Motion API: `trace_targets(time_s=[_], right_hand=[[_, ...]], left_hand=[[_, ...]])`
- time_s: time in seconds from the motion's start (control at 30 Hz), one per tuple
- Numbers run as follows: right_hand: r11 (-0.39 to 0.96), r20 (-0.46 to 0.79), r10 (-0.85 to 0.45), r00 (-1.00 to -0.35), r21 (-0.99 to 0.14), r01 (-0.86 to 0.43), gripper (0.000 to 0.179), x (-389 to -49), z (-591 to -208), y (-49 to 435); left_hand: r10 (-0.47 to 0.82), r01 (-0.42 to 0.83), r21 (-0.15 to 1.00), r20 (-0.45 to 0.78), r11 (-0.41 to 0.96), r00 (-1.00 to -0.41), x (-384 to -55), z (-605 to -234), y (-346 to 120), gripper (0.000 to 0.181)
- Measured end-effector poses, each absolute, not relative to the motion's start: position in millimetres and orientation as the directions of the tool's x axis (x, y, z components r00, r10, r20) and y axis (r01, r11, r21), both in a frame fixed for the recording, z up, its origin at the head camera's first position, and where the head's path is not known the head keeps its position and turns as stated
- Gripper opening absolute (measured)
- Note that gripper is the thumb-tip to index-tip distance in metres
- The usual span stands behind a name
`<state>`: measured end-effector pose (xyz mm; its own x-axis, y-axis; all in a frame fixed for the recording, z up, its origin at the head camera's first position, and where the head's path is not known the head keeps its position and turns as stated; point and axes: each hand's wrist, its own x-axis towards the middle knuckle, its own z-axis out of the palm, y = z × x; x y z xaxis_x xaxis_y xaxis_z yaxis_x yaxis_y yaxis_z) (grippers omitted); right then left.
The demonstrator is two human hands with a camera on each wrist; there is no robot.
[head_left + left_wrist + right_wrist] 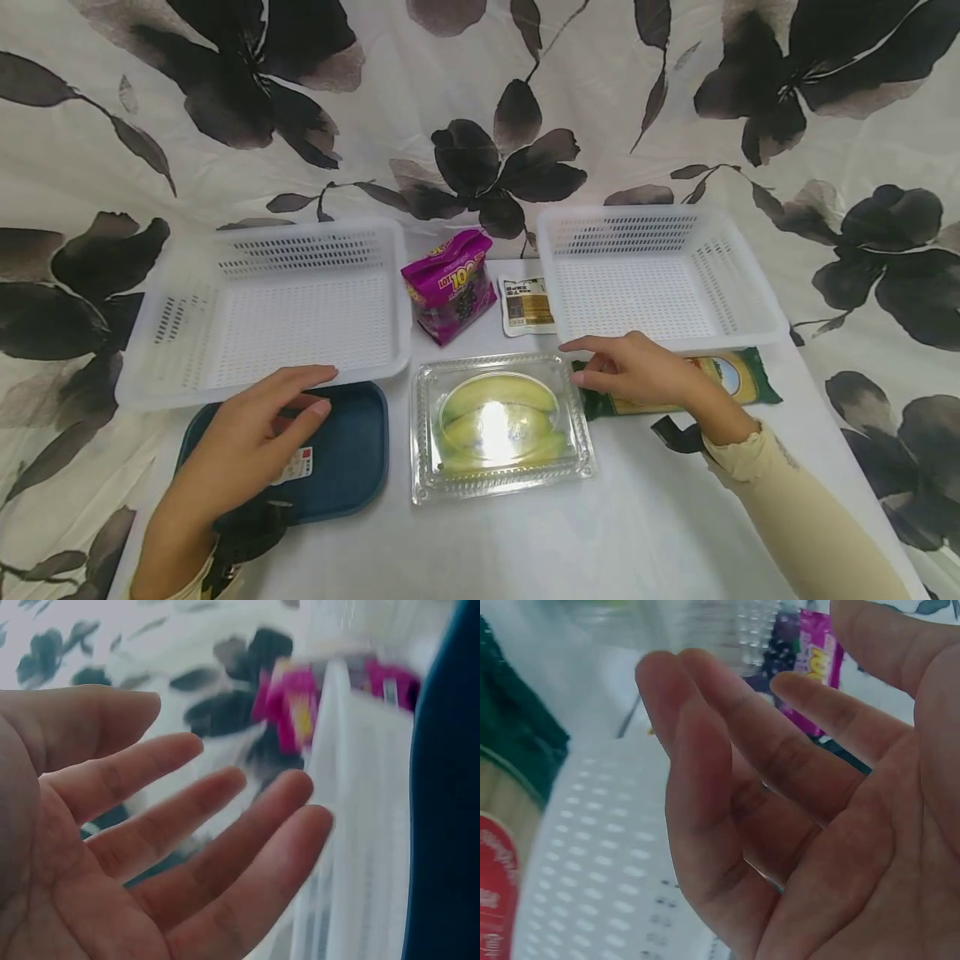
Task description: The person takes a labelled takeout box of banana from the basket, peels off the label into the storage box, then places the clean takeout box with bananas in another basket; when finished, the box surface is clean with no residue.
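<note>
My left hand (243, 446) hovers over the dark blue tray (348, 467), fingers loosely extended and nothing in them; the left wrist view shows its bare palm. A white label on the tray is partly covered by that hand. To the right, my right hand (637, 367) is above a green and tan packet (753, 375), which it partly hides. Its fingers are loosely bent and hold nothing in the right wrist view. Between the hands lies a clear lidded plastic box (423, 442) with yellow-green fruit (480, 425), probably bananas; the right fingertips are near its upper right corner.
A white perforated basket (307, 325) stands at the back left, another basket (630, 292) at the back right. Between them are a purple bag (453, 292) and a small white-and-brown sachet (527, 307). Flower-patterned cloth (495, 167) hangs behind the white table (525, 550).
</note>
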<state>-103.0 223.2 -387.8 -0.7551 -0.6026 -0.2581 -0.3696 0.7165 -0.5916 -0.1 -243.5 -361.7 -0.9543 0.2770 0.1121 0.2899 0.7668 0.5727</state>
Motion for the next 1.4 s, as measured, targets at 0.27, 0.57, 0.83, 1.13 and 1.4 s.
trace_targets(time_s=[0.27,0.57,0.83,1.13,1.4], right_hand=[[0.68,-0.294,-0.604,-0.741,-0.674,-0.287,0.062,-91,-403,228],[0.636,-0.301,-0.605,-0.737,-0.74,-0.22,0.075,-81,-414,228],[0.592,-0.321,-0.616,-0.719,-0.791,-0.154,0.079,-77,-422,228],[0.567,-0.35,-0.615,-0.707,-0.819,-0.088,0.079,-78,-425,226],[0.533,-0.344,-0.625,-0.701,-0.844,-0.061,0.077,-78,-424,227]], left_hand=[[0.309,0.256,0.662,0.039,0.704,-0.95,-6,-376,-193,0.044],[0.301,0.233,0.693,0.024,0.682,-0.953,-4,-403,-157,0.052],[0.275,0.168,0.706,-0.038,0.687,-0.961,0,-412,-142,0.058],[0.268,0.162,0.716,-0.037,0.679,-0.963,0,-424,-138,0.059],[0.248,0.139,0.744,-0.036,0.653,-0.968,-1,-421,-138,0.056]])
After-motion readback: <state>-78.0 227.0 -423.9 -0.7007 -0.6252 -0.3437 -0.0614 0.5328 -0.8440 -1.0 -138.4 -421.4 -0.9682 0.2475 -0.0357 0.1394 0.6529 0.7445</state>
